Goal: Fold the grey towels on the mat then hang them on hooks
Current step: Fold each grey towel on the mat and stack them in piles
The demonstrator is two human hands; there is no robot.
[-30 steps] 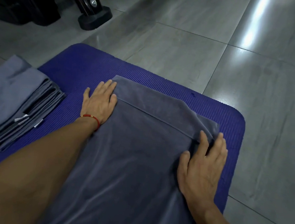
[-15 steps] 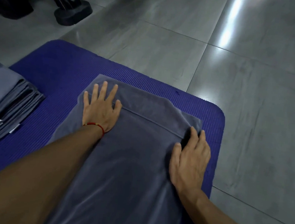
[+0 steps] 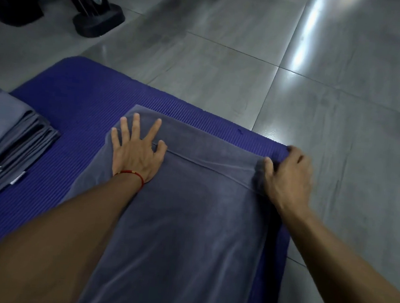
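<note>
Nearest the camera, the grey towel (image 3: 182,234) runs lengthwise down the purple mat (image 3: 82,107), its near end passing out of view below. It lies there, probably, because the mat gives a clean, flat bed for folding.

Further up, the left hand (image 3: 136,150) lies flat on the towel's far left corner, fingers straight and spread, grasping nothing. The pressing palm looks meant to pin that side so the cloth does not slide while the other side is worked. A red string bracelet (image 3: 131,173) sits on that wrist.

Across from it, the right hand (image 3: 286,173) is at the towel's far right corner by the mat's edge. Its thumb appears to pinch a raised bunch of cloth, though motion blur hides the fingers, so the grip is likely rather than certain.

To the left, a stack of folded grey towels (image 3: 8,144) rests on the mat, set aside from the working space.

Beyond lie the grey floor tiles (image 3: 224,81) and a black stand base (image 3: 96,21). No hooks are in view.
</note>
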